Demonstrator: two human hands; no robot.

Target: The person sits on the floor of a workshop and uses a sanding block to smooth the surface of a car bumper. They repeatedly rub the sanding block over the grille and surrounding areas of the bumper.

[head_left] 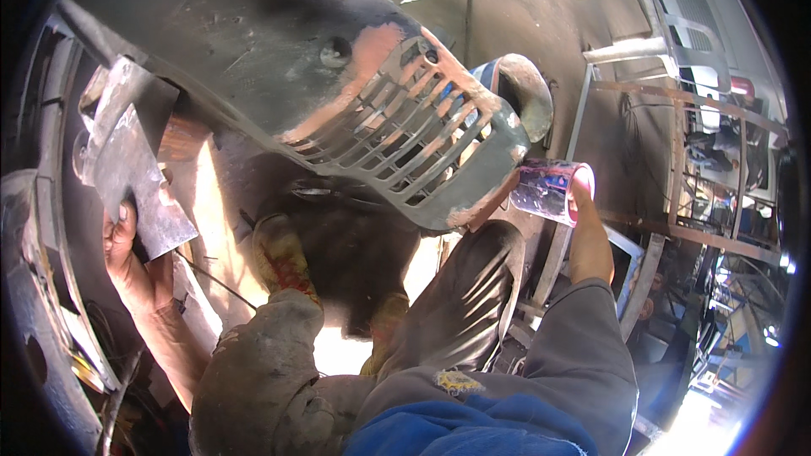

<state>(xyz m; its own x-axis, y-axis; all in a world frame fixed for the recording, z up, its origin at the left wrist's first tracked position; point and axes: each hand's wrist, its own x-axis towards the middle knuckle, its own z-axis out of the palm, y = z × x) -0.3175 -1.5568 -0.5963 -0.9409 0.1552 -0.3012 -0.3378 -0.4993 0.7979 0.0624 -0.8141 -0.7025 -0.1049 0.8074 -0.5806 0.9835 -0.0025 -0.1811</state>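
Observation:
My left hand (127, 236) grips a grey metal plate (139, 169) at the left, beside other flat metal pieces that overlap it. At the right, my right hand (581, 198) holds a stained clear plastic cup (541, 187) on its side; most of those fingers are hidden by it. The cup is close by the lower corner of a large dark panel (228, 42) with a slotted grille section and pinkish patches of filler. From this view I cannot tell whether the cup touches the panel.
A curved cylindrical item (528, 101) lies behind the grille. Metal frames (676, 89) crowd the right, and long metal parts (63, 135) line the left. My bent legs and stained yellow shoes (283, 257) are below the panel, on a sunlit patchy floor.

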